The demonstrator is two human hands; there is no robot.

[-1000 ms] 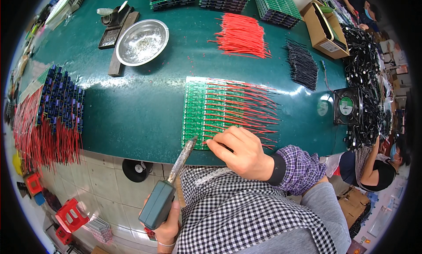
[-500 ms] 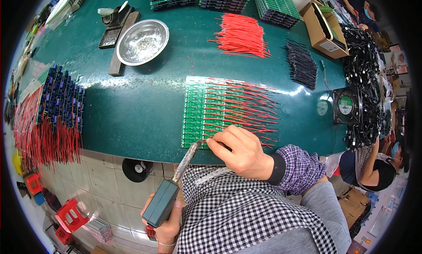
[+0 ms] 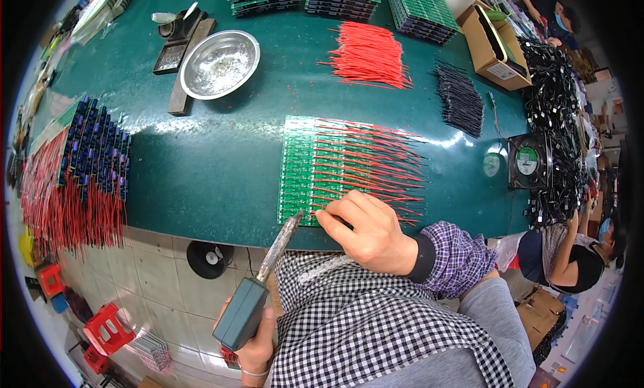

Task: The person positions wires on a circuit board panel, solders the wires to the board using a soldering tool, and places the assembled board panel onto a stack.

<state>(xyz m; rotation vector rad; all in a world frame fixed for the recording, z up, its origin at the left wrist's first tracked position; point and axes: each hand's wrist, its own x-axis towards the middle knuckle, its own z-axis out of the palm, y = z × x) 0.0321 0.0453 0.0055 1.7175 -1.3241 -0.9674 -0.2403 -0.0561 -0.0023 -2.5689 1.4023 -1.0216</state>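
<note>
My left hand grips the dark green handle of a soldering iron, whose tip reaches the near edge of a panel of green circuit boards on the green table. Red wires lie soldered across the panel, pointing right. My right hand rests on the panel's near edge, fingertips pinched on a red wire right beside the iron's tip.
A metal bowl and a small stand sit at the back left. Loose red wires and black wires lie behind. Finished boards with wires are at left. A small fan and another person are at right.
The iron's tip has stayed at the panel's near edge while my left hand shifted slightly. My right hand holds its place on the boards.
</note>
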